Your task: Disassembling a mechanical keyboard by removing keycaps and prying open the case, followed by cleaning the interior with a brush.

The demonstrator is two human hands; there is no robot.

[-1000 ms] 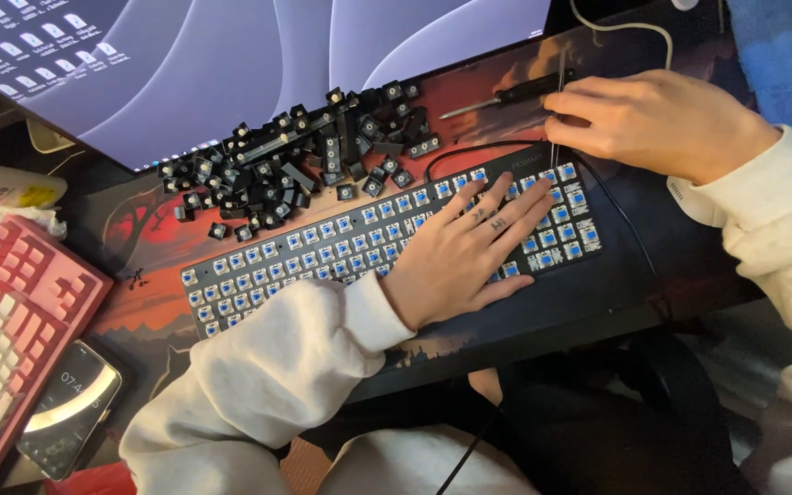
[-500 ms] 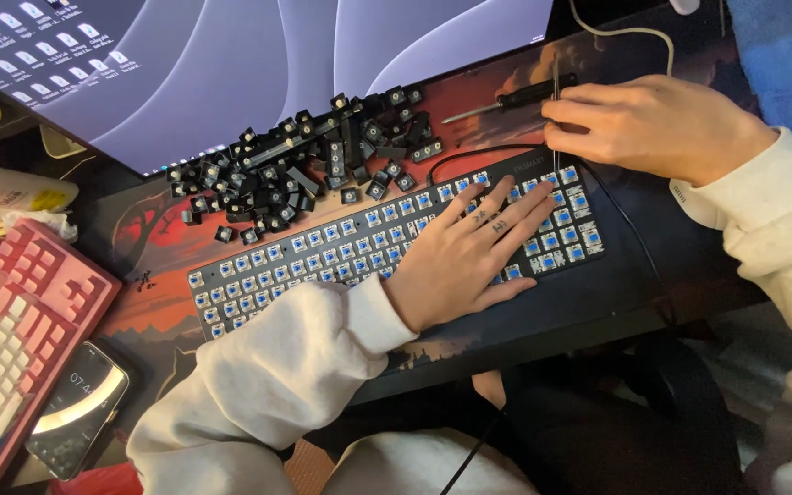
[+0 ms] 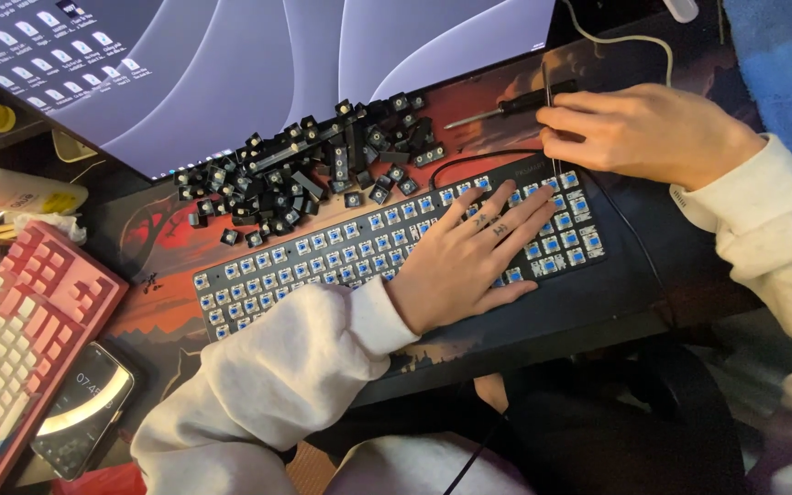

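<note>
Keyboard (image 3: pixel 323 261), black and stripped of its caps so the blue switches show, lies slantwise across the desk mat (image 3: pixel 176 302) in front of the monitor (image 3: pixel 304 64). The right hand (image 3: pixel 648 133) sits at the keyboard's far right corner with its fingers curled together and pinched on a thin wire tool (image 3: pixel 550 119) that stands nearly upright, its lower end reaching down among the top-row switches. The knuckles face up, the wrist is bent inward, and the white sleeve runs off toward the right edge. The left hand (image 3: pixel 469 261) lies flat on the right half of the keyboard, palm down, fingers spread apart and stretched toward that same corner; it grips nothing and presses on the switches. Its forearm, in a white sleeve, crosses the near edge of the keyboard at a slant. Just behind the keyboard's right end a screwdriver (image 3: pixel 506 108) lies on the mat, beside the right hand's fingertips. A heap of black keycaps (image 3: pixel 304 170) is piled behind the keyboard's middle, near the foot of the monitor. Well to the left of the keyboard sits a pink keyboard (image 3: pixel 20 339), with a phone (image 3: pixel 80 422) beside its near end.
</note>
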